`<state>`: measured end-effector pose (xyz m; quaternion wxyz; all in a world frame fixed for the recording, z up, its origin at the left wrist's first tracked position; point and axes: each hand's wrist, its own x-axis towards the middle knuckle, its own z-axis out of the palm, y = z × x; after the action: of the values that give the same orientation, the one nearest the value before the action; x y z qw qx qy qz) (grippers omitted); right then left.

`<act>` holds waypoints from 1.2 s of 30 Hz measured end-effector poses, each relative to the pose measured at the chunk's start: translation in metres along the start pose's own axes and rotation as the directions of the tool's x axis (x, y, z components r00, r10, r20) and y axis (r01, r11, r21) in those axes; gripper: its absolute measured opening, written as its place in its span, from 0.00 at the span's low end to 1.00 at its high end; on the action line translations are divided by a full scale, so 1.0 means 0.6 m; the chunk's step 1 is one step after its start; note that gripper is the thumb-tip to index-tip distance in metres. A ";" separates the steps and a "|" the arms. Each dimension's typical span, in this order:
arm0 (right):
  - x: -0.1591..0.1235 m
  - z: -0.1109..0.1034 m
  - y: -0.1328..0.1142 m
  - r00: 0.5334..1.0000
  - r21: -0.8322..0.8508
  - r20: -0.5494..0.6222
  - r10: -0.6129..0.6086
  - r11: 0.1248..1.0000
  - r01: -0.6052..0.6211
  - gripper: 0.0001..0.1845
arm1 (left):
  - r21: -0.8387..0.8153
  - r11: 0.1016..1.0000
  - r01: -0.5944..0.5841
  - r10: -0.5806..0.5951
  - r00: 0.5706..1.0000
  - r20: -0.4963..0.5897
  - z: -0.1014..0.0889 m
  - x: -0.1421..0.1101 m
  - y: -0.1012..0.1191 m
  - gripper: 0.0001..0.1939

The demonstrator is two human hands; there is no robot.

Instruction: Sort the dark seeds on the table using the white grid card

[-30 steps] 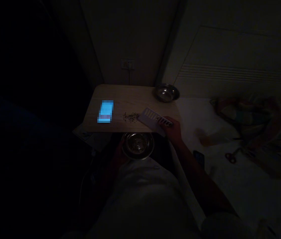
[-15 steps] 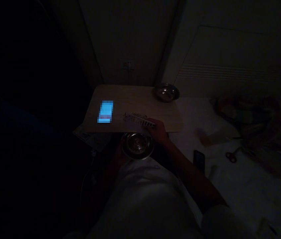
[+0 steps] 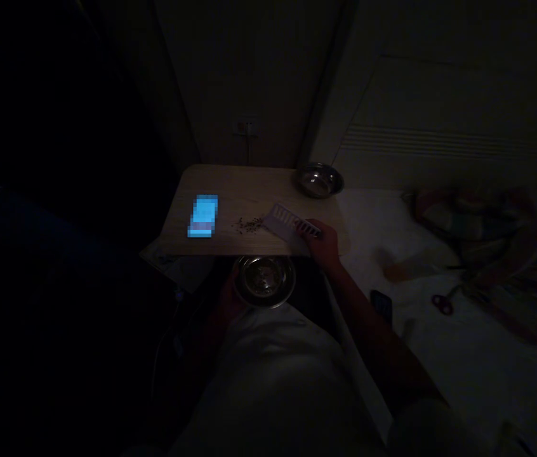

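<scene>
The room is very dark. My right hand (image 3: 325,243) is closed on a flat white slotted plastic piece (image 3: 287,222) that rests on a small wooden table (image 3: 249,184). Its far edge lies beside a little heap of dark bits (image 3: 248,224). My left hand (image 3: 228,298) grips the rim of a steel bowl (image 3: 265,279), holding it just below the table's near edge. Something small lies in the bowl, too dim to name.
A lit phone screen (image 3: 202,216) glows blue on the table's left. A second steel bowl (image 3: 320,179) stands at the far right corner. On the white bed to the right lie scissors (image 3: 442,303), a dark phone (image 3: 381,304) and crumpled cloth (image 3: 478,216).
The slotted piece swept left to the heap of dark bits half a second ago, then drew back to the right. The bowl stayed under the table edge.
</scene>
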<state>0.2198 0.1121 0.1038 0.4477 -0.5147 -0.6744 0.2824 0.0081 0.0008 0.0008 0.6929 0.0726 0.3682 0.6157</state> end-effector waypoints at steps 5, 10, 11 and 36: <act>-0.003 0.003 -0.005 0.999 -0.031 -0.019 -0.031 0.999 0.031 0.12 | -0.029 0.999 0.027 -0.027 0.999 0.025 0.014 0.003 0.007 0.14; -0.009 0.011 -0.004 0.998 -0.025 0.048 -0.045 0.999 0.046 0.13 | -0.038 0.998 0.048 -0.046 0.998 0.040 0.011 0.003 0.000 0.18; -0.009 0.012 -0.004 0.998 -0.017 0.051 -0.045 0.999 0.046 0.13 | -0.036 0.997 0.069 -0.068 0.997 0.039 0.011 0.003 -0.002 0.19; -0.053 -0.062 0.010 0.992 0.056 -0.087 0.092 0.995 -0.087 0.12 | 0.082 0.992 -0.097 0.100 0.995 -0.026 -0.008 -0.007 -0.003 0.23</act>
<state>0.2578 0.0809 0.1054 0.4776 -0.5448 -0.6225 0.2961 0.0069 -0.0051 -0.0022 0.6525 0.1094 0.3990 0.6349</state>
